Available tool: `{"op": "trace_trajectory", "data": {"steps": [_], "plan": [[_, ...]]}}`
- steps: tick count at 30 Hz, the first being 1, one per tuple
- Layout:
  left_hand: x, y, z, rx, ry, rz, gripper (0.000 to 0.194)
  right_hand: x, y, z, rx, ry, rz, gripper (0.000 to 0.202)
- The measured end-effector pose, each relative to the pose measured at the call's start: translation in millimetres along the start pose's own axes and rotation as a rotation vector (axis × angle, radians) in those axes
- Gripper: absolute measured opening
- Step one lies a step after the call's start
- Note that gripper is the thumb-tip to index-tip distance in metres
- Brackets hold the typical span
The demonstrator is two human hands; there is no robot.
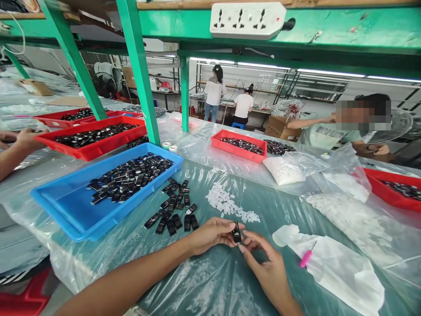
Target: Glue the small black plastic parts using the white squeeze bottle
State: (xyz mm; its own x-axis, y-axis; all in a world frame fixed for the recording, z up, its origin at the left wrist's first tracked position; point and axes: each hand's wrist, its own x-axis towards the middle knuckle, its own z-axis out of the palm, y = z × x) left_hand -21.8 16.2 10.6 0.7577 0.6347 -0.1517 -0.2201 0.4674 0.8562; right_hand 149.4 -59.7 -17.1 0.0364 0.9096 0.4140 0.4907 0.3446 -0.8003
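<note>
Between the fingertips of my left hand (215, 235) is a small glossy black part (236, 233), held above the plastic-covered table. My right hand (265, 259) touches its lower right side with thumb and fingertips. Just behind my hands lie a pile of small white pieces (221, 199) and a smaller heap of tiny white bits (249, 216). Several loose black parts (171, 204) are spread left of the white pile, beside a blue tray (62, 219) that holds many more of them.
Red trays (138, 131) of black parts stand at the left, another red tray (215, 142) further back. A pink-handled tool (305, 258) rests on white sheeting (348, 272) at right. Green posts (140, 74) rise behind the blue tray. A person's hands (28, 139) show at left; others sit or stand beyond.
</note>
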Motion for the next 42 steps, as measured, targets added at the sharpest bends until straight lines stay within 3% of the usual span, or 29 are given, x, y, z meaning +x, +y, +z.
{"op": "trace_trajectory", "data": {"steps": [11,16,19,26,31,35,42], "plan": [[-0.9,-0.1,0.0,0.017,-0.026,0.008,0.038,-2.1,-0.5,-2.1,-0.040,-0.064,-0.076,0.028],[-1.3,1.2,3.5,0.067,0.036,0.000,0.035,-2.1,-4.5,-1.8,-0.034,-0.066,-0.081,0.020],[-2.4,3.3,5.7,0.070,0.068,0.007,0.036,-1.8,-4.0,-0.1,0.027,-0.026,-0.001,0.016],[-3.8,2.6,7.2,0.033,0.081,-0.003,0.052,0.4,1.0,2.9,0.328,0.051,0.380,0.023],[-2.0,1.3,7.3,0.071,0.111,0.014,0.049,-0.4,2.9,6.3,0.435,0.064,0.477,0.028],[0.3,-0.5,5.6,0.092,0.140,0.036,0.047,-2.1,0.1,8.9,0.448,0.040,0.477,0.027],[2.9,-4.9,2.2,0.068,0.126,0.042,0.047,-2.8,-5.9,9.4,0.377,0.006,0.292,0.022]]}}
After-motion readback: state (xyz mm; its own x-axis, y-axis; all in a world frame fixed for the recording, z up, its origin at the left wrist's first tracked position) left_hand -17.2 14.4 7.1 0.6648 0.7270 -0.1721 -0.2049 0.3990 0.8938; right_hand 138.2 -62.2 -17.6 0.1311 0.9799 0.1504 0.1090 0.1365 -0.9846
